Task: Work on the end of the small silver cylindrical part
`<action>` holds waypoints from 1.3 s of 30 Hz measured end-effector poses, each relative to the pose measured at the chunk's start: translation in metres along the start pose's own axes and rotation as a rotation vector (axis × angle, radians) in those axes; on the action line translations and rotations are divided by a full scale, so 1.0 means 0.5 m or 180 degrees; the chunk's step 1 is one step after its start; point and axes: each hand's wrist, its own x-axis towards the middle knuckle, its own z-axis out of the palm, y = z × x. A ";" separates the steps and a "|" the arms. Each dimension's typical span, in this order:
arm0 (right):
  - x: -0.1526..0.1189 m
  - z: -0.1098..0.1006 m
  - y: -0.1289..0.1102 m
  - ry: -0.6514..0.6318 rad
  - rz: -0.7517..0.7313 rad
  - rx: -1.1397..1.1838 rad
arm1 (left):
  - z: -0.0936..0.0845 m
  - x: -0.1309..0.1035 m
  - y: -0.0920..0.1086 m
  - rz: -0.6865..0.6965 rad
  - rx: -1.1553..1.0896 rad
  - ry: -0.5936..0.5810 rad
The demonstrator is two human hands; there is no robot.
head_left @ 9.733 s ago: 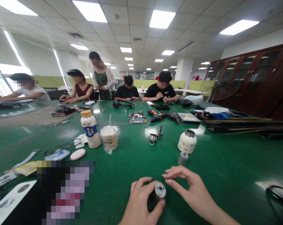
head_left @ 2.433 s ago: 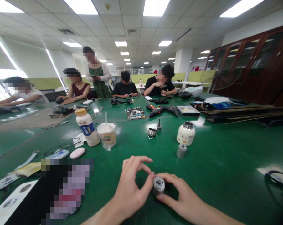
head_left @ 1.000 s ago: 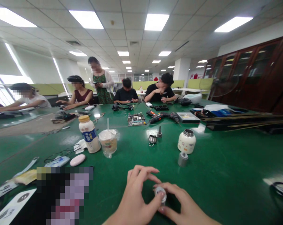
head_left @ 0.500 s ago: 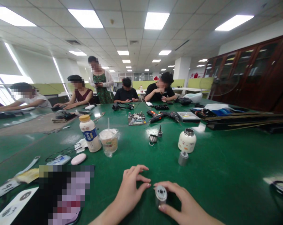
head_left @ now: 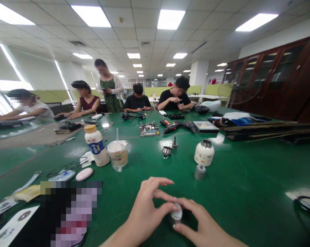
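A small silver metal cylinder (head_left: 176, 216) stands on the green table near its front edge. My right hand (head_left: 200, 219) grips its side between thumb and fingers. From the left, my left hand (head_left: 151, 206) reaches over, its thumb and a fingertip at the cylinder's top; whether they pinch a small part there is hidden. Farther back on the right sits a similar silver cylinder (head_left: 200, 173), in front of an open cream bottle (head_left: 204, 153). A small strainer-like metal piece (head_left: 166, 151) and a dark upright fitting (head_left: 174, 143) are at the middle.
A yellow-capped bottle (head_left: 96, 147), a lidded cup with a straw (head_left: 118, 154) and a pink oval case (head_left: 84, 174) are on the left. Beyond lie a circuit board (head_left: 149, 129) and power drills (head_left: 170, 128). Several people are around the far side.
My left hand has moved right and onto the top of the cylinder, which it was apart from before. My right hand still holds the cylinder in place.
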 end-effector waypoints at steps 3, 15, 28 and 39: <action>0.000 0.004 0.005 0.0005 -0.0032 0.0015 | 0.014 -0.011 0.005 -0.0045 -0.0023 -0.0104; -0.001 0.002 0.006 -0.0032 -0.0018 0.0019 | 0.000 -0.026 0.015 0.0346 0.0041 -0.0279; 0.004 -0.008 -0.015 -0.0132 0.0068 0.0028 | 0.009 -0.004 -0.081 -0.0074 0.0530 0.0267; 0.004 -0.002 -0.009 -0.0139 0.0118 -0.0101 | 0.012 -0.012 -0.092 -0.0054 0.0445 0.0354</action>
